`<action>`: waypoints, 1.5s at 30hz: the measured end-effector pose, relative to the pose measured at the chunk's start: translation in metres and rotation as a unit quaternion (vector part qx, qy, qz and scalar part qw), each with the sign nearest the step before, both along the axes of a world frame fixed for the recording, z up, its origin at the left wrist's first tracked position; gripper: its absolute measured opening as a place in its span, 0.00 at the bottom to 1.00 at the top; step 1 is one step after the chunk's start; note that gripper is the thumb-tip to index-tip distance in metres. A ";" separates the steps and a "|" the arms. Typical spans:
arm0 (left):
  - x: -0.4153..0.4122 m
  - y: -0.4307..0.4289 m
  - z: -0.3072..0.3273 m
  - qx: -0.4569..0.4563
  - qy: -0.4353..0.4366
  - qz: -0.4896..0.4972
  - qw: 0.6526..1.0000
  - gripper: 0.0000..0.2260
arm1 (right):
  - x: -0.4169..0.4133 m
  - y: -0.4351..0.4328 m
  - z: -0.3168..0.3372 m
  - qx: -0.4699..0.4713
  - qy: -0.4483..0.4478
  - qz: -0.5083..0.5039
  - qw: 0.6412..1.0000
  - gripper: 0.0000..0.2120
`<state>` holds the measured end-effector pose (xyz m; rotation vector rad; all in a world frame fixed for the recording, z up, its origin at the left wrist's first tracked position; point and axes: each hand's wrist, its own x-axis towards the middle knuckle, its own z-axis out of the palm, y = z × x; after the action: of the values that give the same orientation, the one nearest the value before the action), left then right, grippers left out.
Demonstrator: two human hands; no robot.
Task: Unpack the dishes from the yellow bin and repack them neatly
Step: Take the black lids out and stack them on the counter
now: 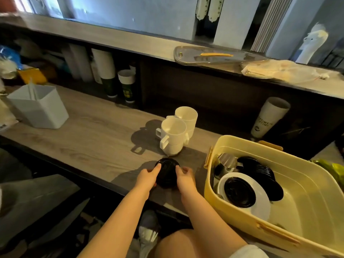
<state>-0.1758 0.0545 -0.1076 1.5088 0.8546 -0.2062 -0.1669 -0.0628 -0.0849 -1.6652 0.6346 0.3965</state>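
A stack of black bowls (167, 173) sits near the front edge of the wooden counter (89, 146). My left hand (148, 177) grips its left side and my right hand (184, 178) its right side. Just behind stand two stacks of white mugs (176, 135). The yellow bin (297, 175) is at the right. Inside it lie a white plate (260, 200) with a black saucer (239, 192) on it, a row of black saucers (264, 172) on edge and a metal pitcher (226, 161).
A white square container (40, 107) stands at the counter's left. Paper cup stacks (108, 75) line the shelf behind, and one tall paper cup (270, 116) stands behind the bin. A clear tray (214, 55) and a plastic bag (279, 70) lie on the upper ledge.
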 end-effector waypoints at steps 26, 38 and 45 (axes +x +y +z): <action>-0.032 -0.154 0.111 0.256 -0.307 -0.320 0.859 0.07 | -0.018 -0.161 0.085 -0.114 -0.230 0.024 0.966 0.09; -0.022 -0.208 0.077 0.430 -0.186 -0.373 0.801 0.13 | 0.001 -0.286 0.037 -0.297 -0.124 0.042 0.946 0.33; -0.021 -0.209 0.075 0.444 -0.164 -0.391 0.789 0.08 | 0.007 -0.291 0.023 -0.437 -0.027 0.140 0.888 0.42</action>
<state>-0.1973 -0.1542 -0.0329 2.6540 -0.0762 -0.1311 -0.1601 -0.3534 -0.0619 -2.6442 0.5597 0.2733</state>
